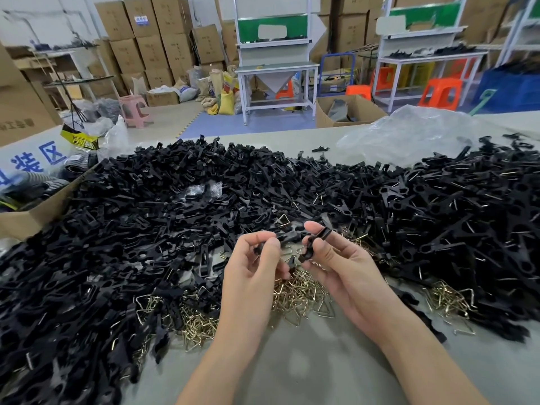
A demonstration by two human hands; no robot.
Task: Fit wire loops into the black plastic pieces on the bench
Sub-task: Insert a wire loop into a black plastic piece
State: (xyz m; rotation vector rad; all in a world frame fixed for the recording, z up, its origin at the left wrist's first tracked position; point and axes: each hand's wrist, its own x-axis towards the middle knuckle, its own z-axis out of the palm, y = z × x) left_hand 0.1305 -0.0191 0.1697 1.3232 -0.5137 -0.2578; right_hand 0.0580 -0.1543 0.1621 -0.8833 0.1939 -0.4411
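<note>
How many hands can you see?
2. The left hand is over the heap of wire loops, and the right hand is just beside it. Both pinch black plastic pieces. No other hands show.

A single view comes from a wide-angle camera worn on the person's head. It faces forward and tilts down over the counter [321, 361]. It sits close: both forearms enter from the bottom edge, and the left grip [251, 267] and right grip [336, 258] meet just below the middle of the frame. The heap of black plastic pieces [175, 214] spans the middle band from edge to edge. The upper third looks past the counter's far edge into the room, with stacked cartons [152, 39] at upper left and a white work station [276, 65] at top centre.
</note>
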